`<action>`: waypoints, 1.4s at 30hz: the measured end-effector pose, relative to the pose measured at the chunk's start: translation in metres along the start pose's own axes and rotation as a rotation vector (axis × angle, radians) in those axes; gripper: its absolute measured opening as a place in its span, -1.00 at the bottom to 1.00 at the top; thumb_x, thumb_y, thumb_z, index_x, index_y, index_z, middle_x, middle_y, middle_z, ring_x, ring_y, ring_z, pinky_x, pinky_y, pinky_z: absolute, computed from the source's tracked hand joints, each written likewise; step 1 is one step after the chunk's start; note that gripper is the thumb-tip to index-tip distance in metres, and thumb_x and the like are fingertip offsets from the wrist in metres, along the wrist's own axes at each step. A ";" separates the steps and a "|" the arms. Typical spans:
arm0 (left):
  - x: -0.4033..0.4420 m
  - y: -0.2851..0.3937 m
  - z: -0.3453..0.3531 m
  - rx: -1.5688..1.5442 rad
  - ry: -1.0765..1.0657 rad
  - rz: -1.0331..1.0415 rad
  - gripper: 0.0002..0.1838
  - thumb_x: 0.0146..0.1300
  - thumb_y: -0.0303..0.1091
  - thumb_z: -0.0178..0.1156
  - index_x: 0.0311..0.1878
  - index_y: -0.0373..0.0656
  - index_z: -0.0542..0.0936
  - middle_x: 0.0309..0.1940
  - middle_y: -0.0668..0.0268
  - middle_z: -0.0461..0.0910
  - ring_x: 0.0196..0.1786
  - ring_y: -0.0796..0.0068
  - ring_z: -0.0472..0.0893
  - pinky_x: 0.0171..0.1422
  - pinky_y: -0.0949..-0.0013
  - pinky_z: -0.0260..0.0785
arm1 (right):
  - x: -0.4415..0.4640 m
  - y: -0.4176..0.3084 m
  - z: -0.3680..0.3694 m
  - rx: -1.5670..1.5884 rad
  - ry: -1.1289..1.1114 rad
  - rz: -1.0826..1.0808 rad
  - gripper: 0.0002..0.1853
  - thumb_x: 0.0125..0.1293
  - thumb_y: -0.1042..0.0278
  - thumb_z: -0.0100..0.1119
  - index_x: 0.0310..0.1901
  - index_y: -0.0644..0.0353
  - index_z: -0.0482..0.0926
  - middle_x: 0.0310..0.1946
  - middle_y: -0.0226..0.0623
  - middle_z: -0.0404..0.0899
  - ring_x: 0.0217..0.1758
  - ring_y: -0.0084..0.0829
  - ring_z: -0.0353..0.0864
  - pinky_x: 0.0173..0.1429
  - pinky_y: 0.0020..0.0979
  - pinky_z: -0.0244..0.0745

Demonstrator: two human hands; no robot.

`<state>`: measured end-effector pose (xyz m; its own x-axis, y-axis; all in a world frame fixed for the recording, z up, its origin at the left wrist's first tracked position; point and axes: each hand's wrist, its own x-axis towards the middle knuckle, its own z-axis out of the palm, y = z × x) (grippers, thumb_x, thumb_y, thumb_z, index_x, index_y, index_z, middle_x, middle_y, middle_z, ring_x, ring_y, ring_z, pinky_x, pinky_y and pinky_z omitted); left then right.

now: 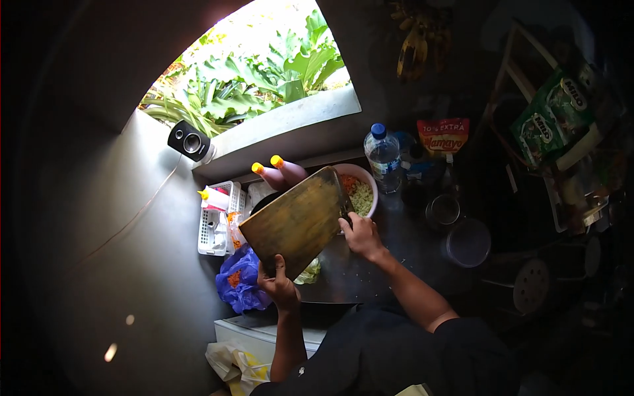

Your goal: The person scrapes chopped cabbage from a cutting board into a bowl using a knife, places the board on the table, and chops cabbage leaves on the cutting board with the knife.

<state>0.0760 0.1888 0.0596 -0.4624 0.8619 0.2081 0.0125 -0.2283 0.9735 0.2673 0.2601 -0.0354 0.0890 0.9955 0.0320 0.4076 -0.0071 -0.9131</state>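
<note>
A worn wooden cutting board [297, 221] is held up at a slant over the dark counter. My left hand [279, 285] grips its lower corner, with the thumb lying on the face and the other fingers partly hidden. At the right edge, my right hand [360, 232] is closed around the board. Behind the board stands a pale round bowl [374, 198], partly covered by it, with shredded orange and chopped pale green vegetables [360, 198] inside. Under the board's lower edge lies a pale green leafy piece [308, 272]. A blue plastic bag [239, 280] with orange shreds sits left of my left hand.
A water bottle [383, 158], a red pouch [442, 135] and glass jars [442, 210] stand to the right. Two orange-capped bottles [288, 173] lean behind the board. A white basket [212, 231] is at left. A black speaker [189, 140] sits by the window ledge [284, 125].
</note>
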 end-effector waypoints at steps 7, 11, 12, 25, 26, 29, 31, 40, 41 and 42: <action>0.003 -0.003 -0.005 -0.033 -0.012 -0.028 -0.67 0.38 -0.47 0.29 0.17 -0.30 0.59 0.04 0.24 0.68 0.05 0.45 0.62 0.23 0.38 0.40 | -0.005 -0.011 0.019 -0.201 -0.113 0.130 -0.61 0.48 -0.01 0.05 -0.10 0.23 0.55 -0.31 0.18 0.67 -0.12 0.25 0.67 -0.01 0.14 0.55; 0.014 -0.006 -0.018 -0.053 -0.021 -0.014 -0.67 0.37 -0.50 0.29 0.17 -0.30 0.59 0.03 0.24 0.69 0.04 0.45 0.63 0.25 0.38 0.40 | -0.001 0.010 0.008 -0.193 -0.081 0.153 -0.61 0.50 0.01 0.01 -0.07 0.25 0.55 -0.28 0.19 0.67 -0.10 0.26 0.65 0.02 0.15 0.52; 0.017 -0.005 -0.017 -0.082 -0.017 -0.002 -0.67 0.36 -0.51 0.28 0.17 -0.30 0.59 0.03 0.24 0.69 0.04 0.44 0.63 0.27 0.38 0.40 | 0.002 0.010 0.008 -0.201 -0.069 0.158 -0.61 0.50 0.01 0.01 -0.07 0.25 0.55 -0.28 0.19 0.67 -0.10 0.26 0.65 0.02 0.15 0.52; 0.006 -0.002 -0.060 -0.199 0.138 -0.027 -0.75 0.37 -0.56 0.25 0.09 -0.30 0.62 -0.06 0.30 0.70 -0.02 0.52 0.61 0.18 0.43 0.41 | 0.012 -0.018 -0.024 -0.643 -0.065 0.198 -0.64 0.41 0.12 0.11 -0.15 0.33 0.63 -0.19 0.22 0.68 -0.04 0.23 0.67 0.11 0.11 0.53; 0.005 0.000 -0.066 -0.211 0.159 -0.029 -0.75 0.37 -0.56 0.25 0.09 -0.30 0.62 -0.06 0.30 0.70 -0.02 0.52 0.61 0.18 0.43 0.41 | 0.014 -0.023 -0.030 -0.694 -0.077 0.222 -0.66 0.40 0.15 0.13 -0.16 0.33 0.65 -0.18 0.20 0.69 -0.03 0.20 0.68 0.10 0.09 0.55; 0.004 0.007 -0.081 -0.237 0.156 -0.032 -0.78 0.37 -0.54 0.26 0.06 -0.29 0.63 -0.09 0.33 0.69 -0.04 0.55 0.60 0.17 0.45 0.40 | 0.024 -0.015 -0.032 -0.827 -0.071 0.178 -0.76 0.34 0.36 0.12 -0.15 0.31 0.71 -0.15 0.13 0.71 -0.01 0.13 0.71 0.12 0.00 0.61; 0.002 0.008 -0.089 -0.266 0.170 -0.038 -0.79 0.37 -0.55 0.26 0.05 -0.29 0.63 -0.10 0.35 0.69 -0.05 0.56 0.60 0.16 0.46 0.40 | 0.032 -0.014 -0.029 -0.877 -0.068 0.141 -0.79 0.31 0.41 0.12 -0.19 0.32 0.71 -0.15 0.11 0.72 -0.03 0.10 0.73 0.09 -0.02 0.63; -0.004 0.008 -0.110 -0.288 0.197 -0.055 -0.81 0.36 -0.55 0.27 0.02 -0.26 0.66 -0.15 0.40 0.70 -0.07 0.62 0.59 0.12 0.50 0.37 | 0.030 -0.022 -0.019 -0.995 -0.137 0.024 -0.85 0.21 0.47 0.16 -0.32 0.20 0.74 -0.19 -0.01 0.74 -0.09 0.02 0.76 -0.04 -0.04 0.67; -0.005 0.008 -0.112 -0.288 0.202 -0.056 -0.81 0.36 -0.56 0.27 0.02 -0.26 0.66 -0.15 0.40 0.70 -0.08 0.63 0.59 0.12 0.50 0.37 | 0.030 -0.024 -0.021 -1.005 -0.126 0.011 -0.85 0.21 0.47 0.17 -0.33 0.18 0.75 -0.20 -0.02 0.74 -0.11 0.01 0.77 -0.05 -0.05 0.67; -0.006 0.008 -0.114 -0.289 0.208 -0.052 -0.81 0.36 -0.56 0.27 0.02 -0.26 0.66 -0.15 0.40 0.70 -0.08 0.63 0.59 0.12 0.50 0.37 | 0.033 -0.022 -0.021 -1.004 -0.128 0.004 -0.85 0.21 0.47 0.17 -0.33 0.18 0.75 -0.20 -0.02 0.74 -0.11 0.01 0.77 -0.05 -0.05 0.67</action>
<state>-0.0226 0.1302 0.0558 -0.6266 0.7720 0.1066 -0.2529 -0.3308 0.9092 0.2803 0.2908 -0.0060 0.0176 0.9975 -0.0678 0.9887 -0.0274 -0.1471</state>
